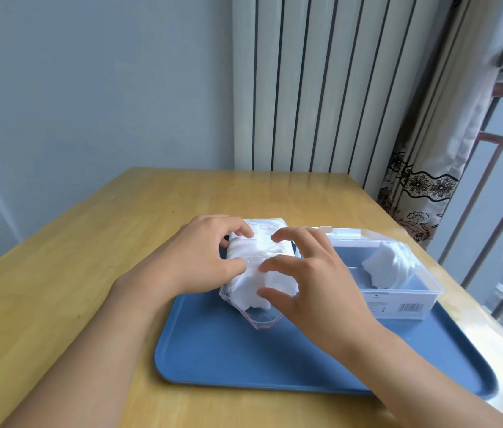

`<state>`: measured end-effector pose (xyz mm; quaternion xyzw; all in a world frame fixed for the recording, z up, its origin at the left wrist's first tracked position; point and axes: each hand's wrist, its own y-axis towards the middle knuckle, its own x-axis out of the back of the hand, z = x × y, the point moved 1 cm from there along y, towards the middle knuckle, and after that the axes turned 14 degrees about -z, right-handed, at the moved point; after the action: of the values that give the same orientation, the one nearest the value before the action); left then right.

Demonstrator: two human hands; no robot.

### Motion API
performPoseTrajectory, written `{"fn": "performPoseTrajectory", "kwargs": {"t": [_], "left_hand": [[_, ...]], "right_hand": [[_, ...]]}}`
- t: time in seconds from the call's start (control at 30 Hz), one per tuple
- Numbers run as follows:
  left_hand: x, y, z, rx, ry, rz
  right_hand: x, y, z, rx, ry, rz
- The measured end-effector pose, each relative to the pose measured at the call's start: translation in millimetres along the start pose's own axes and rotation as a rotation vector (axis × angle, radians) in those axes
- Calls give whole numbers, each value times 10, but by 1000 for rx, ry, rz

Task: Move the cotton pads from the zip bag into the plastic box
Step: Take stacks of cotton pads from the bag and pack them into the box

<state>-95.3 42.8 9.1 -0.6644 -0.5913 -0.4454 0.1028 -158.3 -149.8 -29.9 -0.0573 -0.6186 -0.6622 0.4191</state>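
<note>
Task partly done: one stack of cotton pads (387, 268) stands in the plastic box (404, 299), most remain in the zip bag (256, 273) on the tray (228, 359), left hand (204, 257) gripping it, right hand (312, 282) fingers spread, closing on it.

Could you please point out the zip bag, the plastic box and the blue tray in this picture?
zip bag (264, 318): head view, on its clear open end near the red seal line.
plastic box (398, 299): head view, on its clear front wall.
blue tray (244, 356): head view, on its bare floor in front of the bag.
</note>
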Motion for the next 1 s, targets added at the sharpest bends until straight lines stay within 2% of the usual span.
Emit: {"fn": "performPoseTrajectory", "kwargs": {"t": [0.23, 0.37, 0.43, 0.53, 0.6, 0.7, 0.8, 0.93, 1.0], "left_hand": [[-10, 14, 14, 11, 11, -9], [-22, 27, 36, 0, -5, -8], [-22, 34, 51, -7, -12, -16], [-4, 39, 74, -20, -39, -3], [30, 28, 33, -52, -90, -4], [86, -23, -152, -61, -432, -114], [2, -141, -371, -49, -760, -159], [-364, -279, -634, 9, -813, -134], [-495, -309, -664, 24, -795, -197]], "right_hand": [[-97, -24, 59, 9, -31, 42], [-135, -56, 74, 65, -111, 120], [-89, -52, 73, 65, -72, 137], [85, 31, 77, -6, 167, 104], [218, 120, 69, -155, 382, 56], [333, 224, 49, -483, 824, 113], [331, 235, 43, -685, 1105, 117], [275, 195, 157, -728, 1203, 141], [244, 162, 185, -723, 1228, 150]]}}
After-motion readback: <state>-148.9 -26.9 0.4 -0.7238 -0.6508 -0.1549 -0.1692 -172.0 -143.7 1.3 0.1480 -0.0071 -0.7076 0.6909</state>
